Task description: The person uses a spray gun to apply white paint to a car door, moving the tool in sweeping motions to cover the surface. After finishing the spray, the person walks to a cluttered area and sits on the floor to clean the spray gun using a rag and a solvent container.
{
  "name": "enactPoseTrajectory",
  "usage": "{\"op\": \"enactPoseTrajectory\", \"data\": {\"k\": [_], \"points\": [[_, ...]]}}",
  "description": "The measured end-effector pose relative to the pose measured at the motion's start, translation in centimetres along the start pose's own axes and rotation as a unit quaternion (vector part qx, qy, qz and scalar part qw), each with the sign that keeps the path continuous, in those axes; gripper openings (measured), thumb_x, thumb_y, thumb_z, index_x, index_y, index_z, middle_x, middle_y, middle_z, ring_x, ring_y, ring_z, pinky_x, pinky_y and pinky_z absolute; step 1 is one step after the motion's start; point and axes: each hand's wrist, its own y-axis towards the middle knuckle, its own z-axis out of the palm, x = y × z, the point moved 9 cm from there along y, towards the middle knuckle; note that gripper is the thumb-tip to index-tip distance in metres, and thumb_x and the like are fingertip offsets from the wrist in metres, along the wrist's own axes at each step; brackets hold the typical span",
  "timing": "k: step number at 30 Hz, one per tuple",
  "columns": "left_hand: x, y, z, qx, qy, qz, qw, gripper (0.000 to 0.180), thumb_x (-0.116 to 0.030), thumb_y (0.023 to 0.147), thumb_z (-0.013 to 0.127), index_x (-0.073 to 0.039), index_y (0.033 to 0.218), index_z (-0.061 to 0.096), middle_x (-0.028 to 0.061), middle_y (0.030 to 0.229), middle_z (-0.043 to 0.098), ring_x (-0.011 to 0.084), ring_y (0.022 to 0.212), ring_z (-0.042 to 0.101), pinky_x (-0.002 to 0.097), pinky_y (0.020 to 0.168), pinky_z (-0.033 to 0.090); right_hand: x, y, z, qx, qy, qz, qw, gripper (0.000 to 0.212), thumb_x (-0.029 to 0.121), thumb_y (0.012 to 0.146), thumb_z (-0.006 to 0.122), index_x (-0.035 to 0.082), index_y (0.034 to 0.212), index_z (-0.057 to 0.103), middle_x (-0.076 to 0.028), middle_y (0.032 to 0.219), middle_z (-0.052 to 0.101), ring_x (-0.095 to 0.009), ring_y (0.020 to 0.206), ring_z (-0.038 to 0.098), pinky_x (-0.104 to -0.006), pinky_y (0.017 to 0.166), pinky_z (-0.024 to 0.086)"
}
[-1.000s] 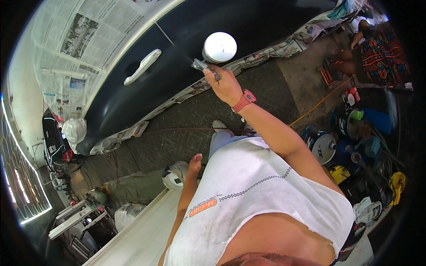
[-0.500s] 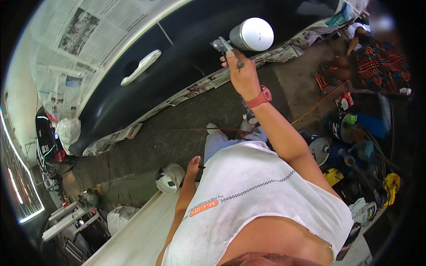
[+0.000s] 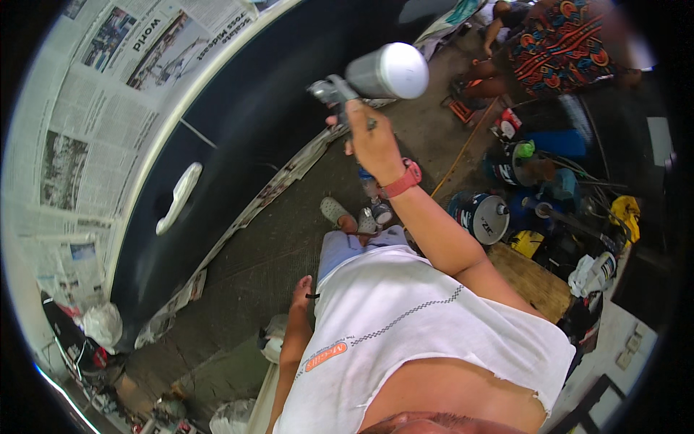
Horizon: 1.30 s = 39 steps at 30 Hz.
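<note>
My right hand [image 3: 372, 141], with a red watch [image 3: 403, 179] on its wrist, is wrapped round the handle of a metal spray gun [image 3: 336, 90]. The gun's cup [image 3: 405, 70] has a white end and tilts to the right. The nozzle side faces a glossy black car panel [image 3: 246, 108]; the gap between them is hard to judge. A pale door handle [image 3: 179, 199] sits on that panel, left of the gun. My left hand [image 3: 303, 287] hangs low beside my body, fingers loosely apart, and nothing shows in it.
Newspaper [image 3: 87, 145] masks the car above the panel. A person in a patterned garment [image 3: 557, 50] is at the upper right. Paint buckets [image 3: 481, 217], a yellow cloth [image 3: 625, 217] and an orange hose [image 3: 463, 159] lie to my right. A white container [image 3: 273, 338] stands near my left arm.
The view has turned and shifted along the car. My right hand has carried the spray gun farther from the door handle along the panel. My left hand still hangs at my side.
</note>
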Motion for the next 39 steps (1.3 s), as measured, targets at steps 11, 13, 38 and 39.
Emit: {"op": "enactPoseTrajectory", "data": {"k": [11, 13, 38, 39], "points": [[-20.9, 4.3, 1.5, 0.083, 0.297, 0.128, 0.943, 0.065, -0.025, 0.094, 0.057, -0.022, 0.157, 0.039, 0.0140, 0.163, 0.034, 0.0328, 0.150, 0.033, 0.0433, 0.122, 0.029, 6.7, 3.3, -18.7, -0.277, 0.035, -0.020, 0.960, 0.066, 0.061, 0.106, 0.035, 0.002, 0.122, 0.061, -0.013, 0.097, 0.074, -0.018, 0.084, 0.072, -0.0260, 0.046, 0.046], [-20.9, 4.9, 2.1, 0.098, 0.399, 0.082, 0.908, 0.071, -0.021, 0.091, 0.058, -0.028, 0.158, 0.036, 0.0111, 0.168, 0.024, 0.0326, 0.154, 0.023, 0.0462, 0.124, 0.025, 9.1, 3.4, -20.5, -0.284, 0.049, -0.039, 0.957, 0.065, 0.060, 0.106, 0.036, 0.001, 0.118, 0.062, -0.013, 0.092, 0.073, -0.017, 0.077, 0.071, -0.0269, 0.044, 0.045], [-48.4, -4.9, 36.2, 0.007, 0.335, 0.288, 0.897, 0.031, -0.043, 0.094, 0.059, -0.017, 0.109, 0.068, 0.0138, 0.093, 0.074, 0.0340, 0.099, 0.070, 0.0570, 0.112, 0.029, 18.5, 31.0, -55.2, 0.039, -0.039, -0.024, 0.998, 0.063, 0.055, 0.108, 0.035, 0.004, 0.143, 0.048, -0.014, 0.130, 0.065, -0.018, 0.109, 0.065, -0.0237, 0.058, 0.047], [-49.8, -4.6, 38.1, 0.027, 0.334, 0.334, 0.881, 0.033, -0.046, 0.094, 0.059, -0.017, 0.107, 0.068, 0.0142, 0.089, 0.074, 0.0349, 0.097, 0.071, 0.0568, 0.112, 0.029, 19.4, 32.7, -56.2, 0.071, -0.040, -0.027, 0.996, 0.062, 0.054, 0.108, 0.036, 0.003, 0.141, 0.051, -0.013, 0.130, 0.064, -0.018, 0.108, 0.065, -0.0241, 0.059, 0.048]]}}
